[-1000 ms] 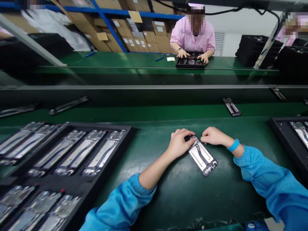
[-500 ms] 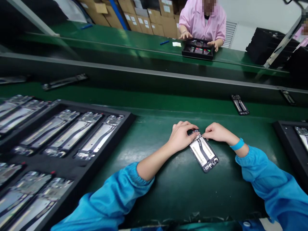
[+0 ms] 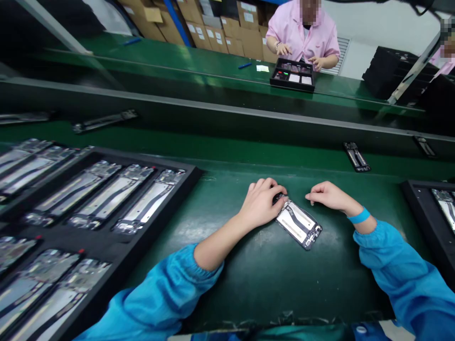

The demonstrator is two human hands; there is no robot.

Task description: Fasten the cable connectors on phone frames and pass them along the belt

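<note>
An opened phone assembly lies at a slant on the green work surface, its pale middle crossed by a dark ribbon cable. My left hand is closed on its upper left end, thumb over the circuit board there and fingers around the edge, so that end is partly hidden. To the right, clear of the phone, my right hand hovers with thumb and fingertips pinched together. Anything held in that pinch is too small to make out. A blue band circles my right wrist.
At left, a black tray holds several similar phone assemblies; another black tray stands at right. Two more assemblies lie on the strip behind, one a phone assembly. Across the divider, a person in pink works over a small black tray.
My right hand has drawn away from the phone's upper edge to the right. The phone has turned slightly and shifted left with my left hand. The co-worker's hands have lifted off their tray's sides.
</note>
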